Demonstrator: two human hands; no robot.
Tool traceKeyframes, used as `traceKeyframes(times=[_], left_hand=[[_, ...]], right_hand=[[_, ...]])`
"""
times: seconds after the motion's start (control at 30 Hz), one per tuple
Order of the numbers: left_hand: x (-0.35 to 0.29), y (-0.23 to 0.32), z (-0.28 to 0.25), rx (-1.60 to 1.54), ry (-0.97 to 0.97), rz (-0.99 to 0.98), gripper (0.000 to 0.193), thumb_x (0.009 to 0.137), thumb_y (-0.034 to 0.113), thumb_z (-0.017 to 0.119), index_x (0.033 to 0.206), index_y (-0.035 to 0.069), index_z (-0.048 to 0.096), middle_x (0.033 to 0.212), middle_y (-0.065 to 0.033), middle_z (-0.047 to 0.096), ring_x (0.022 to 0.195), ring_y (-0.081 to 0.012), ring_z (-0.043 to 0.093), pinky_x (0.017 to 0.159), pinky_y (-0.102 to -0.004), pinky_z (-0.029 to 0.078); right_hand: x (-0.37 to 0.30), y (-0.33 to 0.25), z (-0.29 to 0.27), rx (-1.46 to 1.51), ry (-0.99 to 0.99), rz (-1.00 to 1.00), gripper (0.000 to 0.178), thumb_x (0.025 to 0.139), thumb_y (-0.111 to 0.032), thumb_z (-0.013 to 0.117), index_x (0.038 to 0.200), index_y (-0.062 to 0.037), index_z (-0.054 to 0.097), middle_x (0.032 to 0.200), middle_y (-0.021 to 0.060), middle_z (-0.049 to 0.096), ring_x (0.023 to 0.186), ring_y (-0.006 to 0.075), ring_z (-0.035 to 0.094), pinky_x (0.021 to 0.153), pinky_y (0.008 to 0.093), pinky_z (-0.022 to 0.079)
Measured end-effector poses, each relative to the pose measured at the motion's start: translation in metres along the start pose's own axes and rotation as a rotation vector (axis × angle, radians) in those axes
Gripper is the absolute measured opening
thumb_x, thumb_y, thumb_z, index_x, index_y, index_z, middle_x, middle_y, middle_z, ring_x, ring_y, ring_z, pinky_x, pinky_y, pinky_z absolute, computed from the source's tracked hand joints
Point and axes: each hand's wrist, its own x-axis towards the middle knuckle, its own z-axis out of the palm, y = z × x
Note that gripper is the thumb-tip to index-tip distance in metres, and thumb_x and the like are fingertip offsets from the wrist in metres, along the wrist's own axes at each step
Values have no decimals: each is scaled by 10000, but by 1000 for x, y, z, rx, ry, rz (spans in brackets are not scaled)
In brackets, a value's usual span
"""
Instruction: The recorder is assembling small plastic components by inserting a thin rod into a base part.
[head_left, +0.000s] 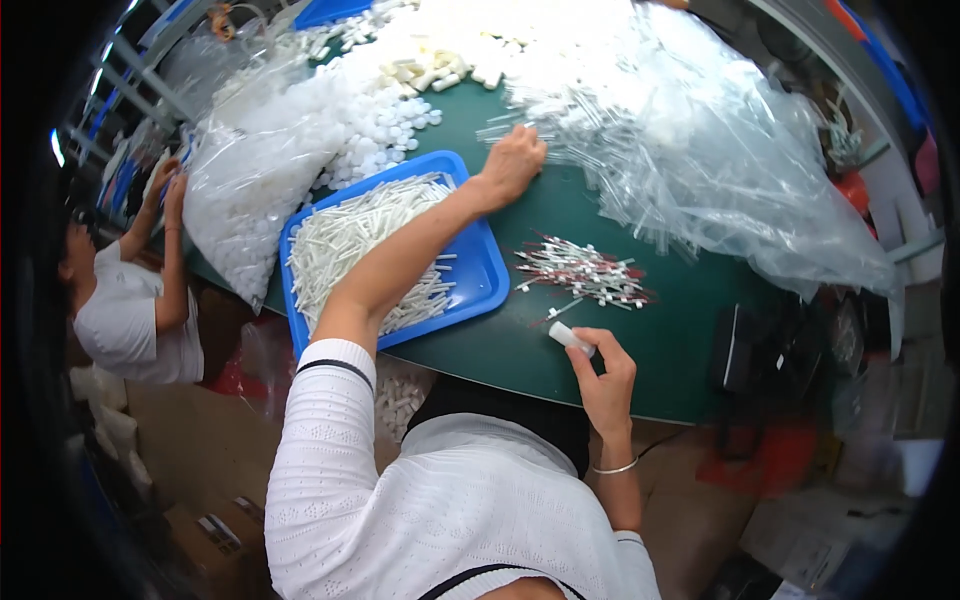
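Note:
My left hand (513, 166) reaches across a blue tray (492, 262), its fingers closed at the near edge of a heap of clear thin tubes (570, 125). Whatever those fingers pinch is too small to make out. White thin tubes (345, 243) fill much of the tray under my left forearm. Near the table's front edge, my right hand (608, 385) grips a short white cylinder (570, 339) between thumb and fingers, tilted to the left. Just beyond it lies a loose pile of thin white sticks with dark red ends and small white pieces (585, 272).
A clear plastic bag (240, 215) spills white round caps (385, 130) on the left. Another large clear bag (745, 190) covers the right. Cream-coloured pieces (428, 70) lie at the back of the green table (470, 345). Another person (145, 300) works at the far left. A black box (745, 350) stands right.

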Motion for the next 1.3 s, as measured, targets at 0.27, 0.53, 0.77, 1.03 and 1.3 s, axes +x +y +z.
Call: traceKeyframes(times=[0.27, 0.53, 0.77, 1.03, 1.3], left_hand=[[-31, 39, -85, -778, -136, -372, 204, 833, 109, 658, 986, 19, 557, 918, -136, 662, 888, -242, 647, 752, -331, 513], [-138, 118, -132, -1580, -416, -340, 315, 942, 158, 567, 1221, 13, 561, 948, -45, 635, 882, -108, 583, 766, -265, 465], [-168, 138, -157, -1091, -511, -228, 252, 877, 79, 643, 1105, 8, 564, 933, -114, 617, 834, -182, 621, 738, -306, 502], [-170, 144, -168, -1229, -531, -217, 251, 978, 239, 515, 1073, 30, 618, 819, -144, 633, 745, -256, 613, 690, -339, 467], [-186, 152, -147, -1109, -536, -264, 264, 1002, 223, 436, 960, 4, 577, 737, -121, 549, 666, -286, 534, 635, -367, 433]], right_hand=[[23, -1, -11, 93, 57, 30, 222, 868, -14, 628, 1090, 7, 638, 956, 47, 633, 870, 120, 561, 800, 249, 444], [29, -23, -1, 104, -50, -131, 196, 871, -25, 633, 1062, 12, 659, 950, 61, 644, 844, 128, 576, 777, 247, 441], [5, -39, -6, -141, -271, -333, 226, 767, 1, 706, 983, -20, 644, 850, 131, 633, 725, 287, 620, 635, 339, 491], [-7, -30, -10, 375, -427, 170, 179, 827, 0, 688, 971, 21, 583, 765, 72, 644, 674, 102, 626, 614, 241, 520], [-6, -12, -6, 671, -491, 407, 105, 891, -40, 634, 953, 29, 585, 799, 60, 654, 671, 70, 608, 583, 199, 507]])
